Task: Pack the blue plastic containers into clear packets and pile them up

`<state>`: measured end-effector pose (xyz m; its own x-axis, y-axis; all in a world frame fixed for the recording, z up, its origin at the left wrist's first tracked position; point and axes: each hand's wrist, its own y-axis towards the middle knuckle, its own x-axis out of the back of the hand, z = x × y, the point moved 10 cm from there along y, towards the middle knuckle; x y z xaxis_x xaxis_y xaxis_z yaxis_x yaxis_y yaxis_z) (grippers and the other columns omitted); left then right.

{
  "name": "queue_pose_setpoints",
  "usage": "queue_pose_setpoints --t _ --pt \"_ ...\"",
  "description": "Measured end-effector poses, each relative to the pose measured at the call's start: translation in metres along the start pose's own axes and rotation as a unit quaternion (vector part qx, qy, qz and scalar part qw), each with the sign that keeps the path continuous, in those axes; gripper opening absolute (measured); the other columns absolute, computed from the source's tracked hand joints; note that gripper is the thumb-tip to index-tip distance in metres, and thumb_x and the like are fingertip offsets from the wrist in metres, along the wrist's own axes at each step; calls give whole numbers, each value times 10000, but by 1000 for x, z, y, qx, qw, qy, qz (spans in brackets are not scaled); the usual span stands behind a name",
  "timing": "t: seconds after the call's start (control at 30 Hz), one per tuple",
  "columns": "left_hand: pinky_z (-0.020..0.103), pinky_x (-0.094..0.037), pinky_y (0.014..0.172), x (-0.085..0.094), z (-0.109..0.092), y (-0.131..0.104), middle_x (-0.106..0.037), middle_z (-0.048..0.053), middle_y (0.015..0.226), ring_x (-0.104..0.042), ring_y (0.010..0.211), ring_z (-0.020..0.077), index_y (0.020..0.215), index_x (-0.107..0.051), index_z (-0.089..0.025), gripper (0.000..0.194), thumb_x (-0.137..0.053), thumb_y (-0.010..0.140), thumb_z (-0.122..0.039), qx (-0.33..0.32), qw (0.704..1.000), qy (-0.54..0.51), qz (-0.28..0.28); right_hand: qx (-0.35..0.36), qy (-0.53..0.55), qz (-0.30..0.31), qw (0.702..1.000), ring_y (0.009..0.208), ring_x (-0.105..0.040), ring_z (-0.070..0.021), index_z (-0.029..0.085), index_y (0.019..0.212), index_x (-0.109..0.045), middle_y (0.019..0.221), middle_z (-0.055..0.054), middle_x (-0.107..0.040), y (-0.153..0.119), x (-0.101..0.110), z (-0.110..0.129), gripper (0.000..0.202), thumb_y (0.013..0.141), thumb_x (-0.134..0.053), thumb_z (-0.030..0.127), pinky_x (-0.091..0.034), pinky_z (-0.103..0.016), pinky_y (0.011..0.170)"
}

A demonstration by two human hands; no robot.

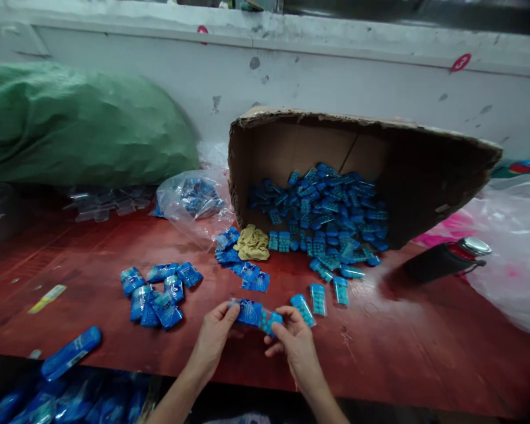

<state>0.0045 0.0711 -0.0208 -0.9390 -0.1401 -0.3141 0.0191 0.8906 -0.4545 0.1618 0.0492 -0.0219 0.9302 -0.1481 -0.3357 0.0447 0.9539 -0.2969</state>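
Left hand (212, 335): fingers pinching blue packet (249, 311).
Right hand (297, 344): fingers gripping clear case (269, 321) of turquoise tablets, touching packet.
Desk (424, 347): red, worn.

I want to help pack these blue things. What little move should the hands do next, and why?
Probably push the blue tray the rest of the way into the blue packet. The left hand pinches the packet and the right hand holds the tray, which seems only partly inside. Finished packets already lie in a pile on the left.
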Motion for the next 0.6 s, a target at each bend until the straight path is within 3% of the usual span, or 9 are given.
queue_pose_setpoints --t 0.17,0.3,0.37,0.47,0.6 --pt "278 -489 602 -18 21 -4 -680 31 672 -636 636 164 760 -562 -161 231 -660 644 -336 96 988 -124 18 164 -158 -54 972 706 -576 -160 218 853 -559 815 -17 -570 -14 -1 24 162 710 -625 257 -505 -267 571" --pt "262 -483 582 -18 22 -4 -675 27 631 -626 577 144 692 -550 -150 178 -657 660 -289 102 988 -113 12 248 -223 1 943 811 -557 -189 245 863 -625 850 -35 -599 -25 -20 43 134 731 -608 230 -466 -303 735" --pt "256 -481 568 -20 24 -4 -677 29 646 -627 584 144 694 -560 -146 152 -652 668 -265 120 987 -104 33 228 -205 23 952 818 -559 -188 246 867 -635 850 -28 -609 -22 -21 42 144 728 -608 218 -453 -299 751" --pt "279 -487 597 -27 24 -5 -675 35 682 -631 624 156 705 -578 -142 128 -641 680 -250 137 981 -110 83 144 -135 42 979 763 -566 -174 222 801 -643 783 -4 -617 -11 -18 30 115 687 -635 208 -456 -281 718" --pt "281 -482 647 -37 23 -6 -671 34 697 -623 631 144 730 -593 -138 108 -615 708 -242 127 976 -133 113 73 -46 17 996 715 -568 -159 193 798 -624 759 1 -626 -3 -12 17 162 649 -662 245 -470 -260 659"
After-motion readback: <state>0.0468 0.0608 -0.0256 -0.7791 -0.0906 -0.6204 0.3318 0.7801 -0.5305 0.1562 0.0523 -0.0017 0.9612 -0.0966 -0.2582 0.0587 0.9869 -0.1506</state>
